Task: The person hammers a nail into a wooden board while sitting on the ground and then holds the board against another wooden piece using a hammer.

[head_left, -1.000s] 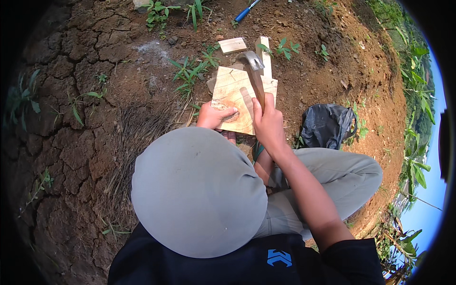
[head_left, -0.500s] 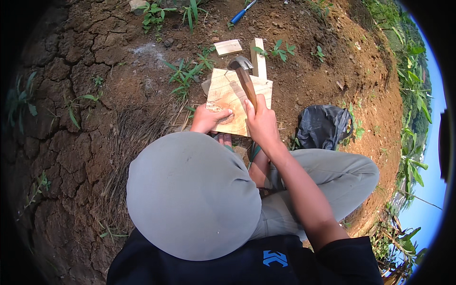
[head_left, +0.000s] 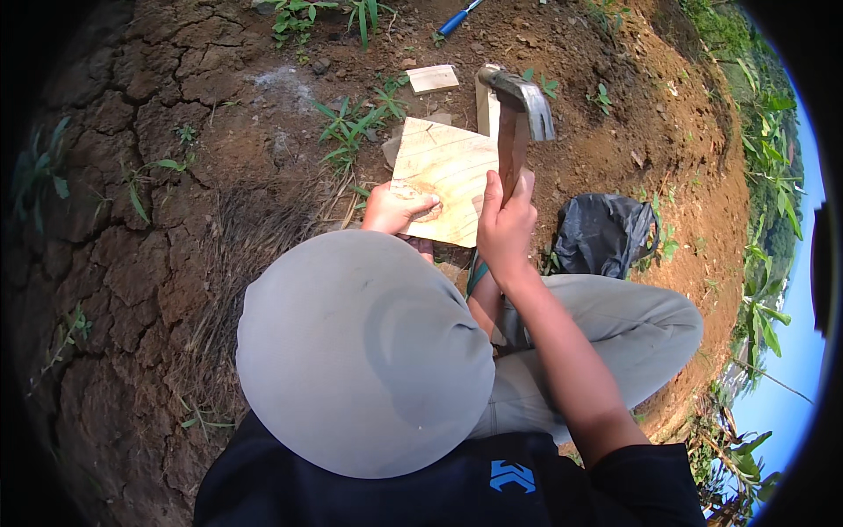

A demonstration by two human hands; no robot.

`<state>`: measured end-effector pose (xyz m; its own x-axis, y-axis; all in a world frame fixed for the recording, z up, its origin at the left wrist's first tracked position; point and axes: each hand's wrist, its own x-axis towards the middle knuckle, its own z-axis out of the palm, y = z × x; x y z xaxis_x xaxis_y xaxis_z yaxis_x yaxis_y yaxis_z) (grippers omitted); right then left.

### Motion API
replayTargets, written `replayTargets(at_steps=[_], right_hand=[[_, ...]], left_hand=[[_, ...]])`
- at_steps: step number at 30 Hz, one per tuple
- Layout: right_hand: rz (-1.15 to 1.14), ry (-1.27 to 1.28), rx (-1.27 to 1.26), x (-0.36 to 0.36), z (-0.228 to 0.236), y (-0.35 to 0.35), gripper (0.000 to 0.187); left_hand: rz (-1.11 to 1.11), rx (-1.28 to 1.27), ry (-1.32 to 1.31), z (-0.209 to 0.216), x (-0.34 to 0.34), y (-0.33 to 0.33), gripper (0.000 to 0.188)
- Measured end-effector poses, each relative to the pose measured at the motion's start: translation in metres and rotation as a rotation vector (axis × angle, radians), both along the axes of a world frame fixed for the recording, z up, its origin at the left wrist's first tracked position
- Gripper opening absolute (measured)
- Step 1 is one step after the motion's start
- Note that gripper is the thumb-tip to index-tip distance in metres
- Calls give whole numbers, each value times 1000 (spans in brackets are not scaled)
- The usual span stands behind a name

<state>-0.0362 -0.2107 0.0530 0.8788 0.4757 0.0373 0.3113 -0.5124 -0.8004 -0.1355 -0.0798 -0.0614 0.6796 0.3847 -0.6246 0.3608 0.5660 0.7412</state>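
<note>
My right hand (head_left: 507, 221) is wrapped round the wooden handle of a claw hammer (head_left: 514, 132). The hammer's metal head is raised above the right side of a flat, pale wooden board (head_left: 448, 167), covering part of it. My left hand (head_left: 392, 211) grips the board's lower left edge, thumb lying on top beside a darker knot; its other fingers are hidden beneath. Just beyond the board, a narrow wood block (head_left: 486, 110) lies partly behind the hammer head. A small wood offcut (head_left: 433, 79) rests on the soil farther off.
A blue-handled tool (head_left: 454, 23) lies on the ground at the far edge. To the right sits a black plastic bag (head_left: 602, 235) by my bent right knee (head_left: 641, 329). Green weeds (head_left: 349, 132) grow left of the board, beside dry grass (head_left: 250, 255) and cracked soil.
The hammer has risen off the board and swung to the right, its head now nearer and larger in view. My left hand keeps its hold on the board.
</note>
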Motion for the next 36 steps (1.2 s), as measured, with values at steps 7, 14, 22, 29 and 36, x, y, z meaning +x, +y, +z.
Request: replayTargets(at_steps=[7,14,22,29,36], right_hand=[[145,85,-334,8,0,11,26],[143,139,-417,6,-16,-2,27],[177,119,-521,1,-11,6,28],[140,165,-307,5,4,10,27],[162,166,-356,2,6,12,27]], left_hand=[[9,62,-38,-17,-2,3,39],[25,-9,-24,11,-3,1,37],[17,60,33,16,1,1,36],[-48,148,57,2,-5,5,36],[1,15,-8,6,-7,3,37]])
